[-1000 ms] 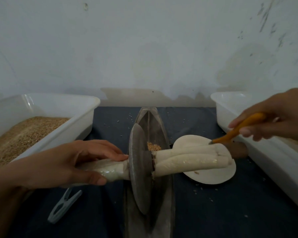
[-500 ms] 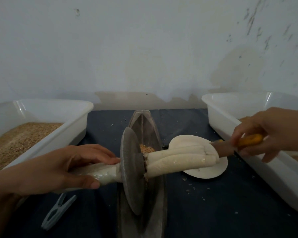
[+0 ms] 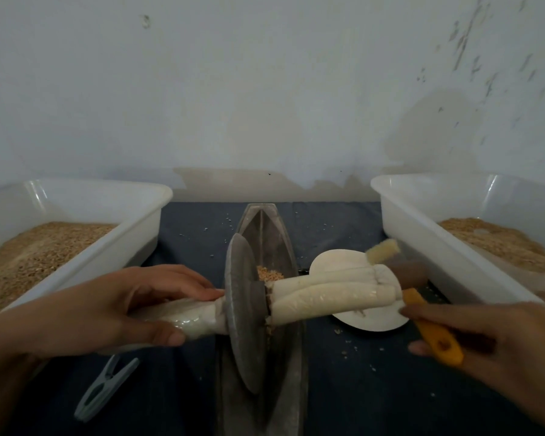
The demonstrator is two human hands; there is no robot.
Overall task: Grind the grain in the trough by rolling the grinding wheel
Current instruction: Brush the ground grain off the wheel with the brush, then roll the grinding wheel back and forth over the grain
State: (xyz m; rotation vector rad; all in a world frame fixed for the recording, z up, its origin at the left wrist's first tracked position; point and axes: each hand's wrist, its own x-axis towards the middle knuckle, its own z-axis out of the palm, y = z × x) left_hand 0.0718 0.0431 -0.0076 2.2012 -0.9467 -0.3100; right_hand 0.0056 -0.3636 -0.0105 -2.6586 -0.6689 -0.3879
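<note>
Two hands are in play, but only one is on the wheel. The left hand (image 3: 114, 306) has its grip curled round the padded left handle (image 3: 183, 319) of the grinding wheel (image 3: 241, 313), which stands upright in the narrow trough (image 3: 274, 247) on the dark counter (image 3: 375, 388). A small heap of grain (image 3: 268, 273) lies in the trough just beyond the wheel, seemingly still whole. The right hand (image 3: 497, 357) grips a brush by its orange handle (image 3: 431, 328), bristles raised above the white disc (image 3: 372, 319), so the padded right handle (image 3: 334, 294) is free. Rolling proper seems not yet begun; this looks like tidying beforehand. Next, I judge, the brush wants setting down, the right hand takes its handle, and both push the wheel forward over the grain.
</note>
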